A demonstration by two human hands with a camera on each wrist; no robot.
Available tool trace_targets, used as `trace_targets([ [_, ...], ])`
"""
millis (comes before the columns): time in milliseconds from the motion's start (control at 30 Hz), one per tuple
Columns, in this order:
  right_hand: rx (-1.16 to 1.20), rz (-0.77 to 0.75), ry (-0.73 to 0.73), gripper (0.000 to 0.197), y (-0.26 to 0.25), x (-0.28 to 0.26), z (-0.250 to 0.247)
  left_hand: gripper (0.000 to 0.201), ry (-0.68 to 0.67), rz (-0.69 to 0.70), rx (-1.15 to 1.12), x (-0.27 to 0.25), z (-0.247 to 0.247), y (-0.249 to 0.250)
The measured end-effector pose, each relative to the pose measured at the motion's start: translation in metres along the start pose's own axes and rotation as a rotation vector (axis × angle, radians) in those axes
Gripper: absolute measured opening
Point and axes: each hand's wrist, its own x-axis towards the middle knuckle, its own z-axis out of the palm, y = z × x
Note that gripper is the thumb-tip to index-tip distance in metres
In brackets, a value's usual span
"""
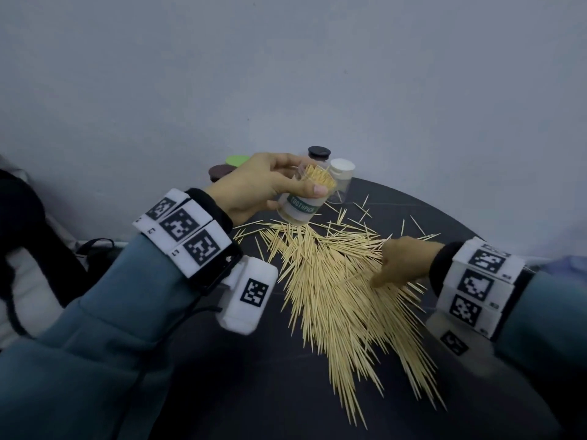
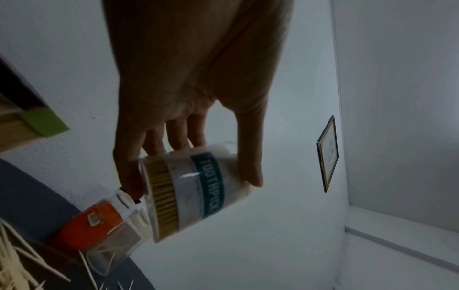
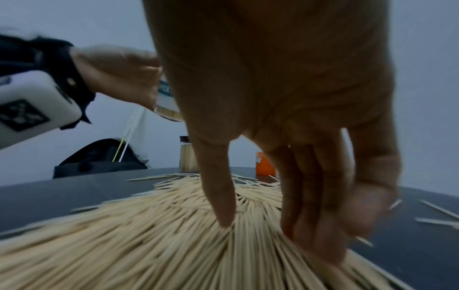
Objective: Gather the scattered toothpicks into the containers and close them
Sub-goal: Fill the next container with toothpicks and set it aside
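Note:
My left hand [image 1: 305,181] grips a clear jar [image 1: 300,206] with a green TOOTHPICK label, tilted above the far side of the table; toothpicks fill its open mouth. In the left wrist view the thumb and fingers of that left hand [image 2: 193,186] wrap the jar [image 2: 211,188]. A big fan-shaped pile of toothpicks [image 1: 333,296] covers the middle of the dark round table [image 1: 222,392]. My right hand [image 1: 390,271] reaches down onto the pile's right side. In the right wrist view, my right hand [image 3: 268,233] has its thumb and straight fingertips [image 3: 320,235] spread apart and touching the pile [image 3: 149,251].
At the back stand a black-lidded jar [image 1: 319,152], a white-lidded jar [image 1: 342,168], a brown lid [image 1: 221,170] and a green lid [image 1: 236,159]. A clear container with an orange label [image 2: 99,225] sits by the table edge. Stray toothpicks [image 1: 416,225] lie to the right.

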Motion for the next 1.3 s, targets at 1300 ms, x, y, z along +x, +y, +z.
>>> trace_targets([
  [1300,0.916,-0.186,0.139,0.019,0.044,0.035,-0.035,0.061,-0.073,-0.042,0.062,0.024,0.029,-0.019],
])
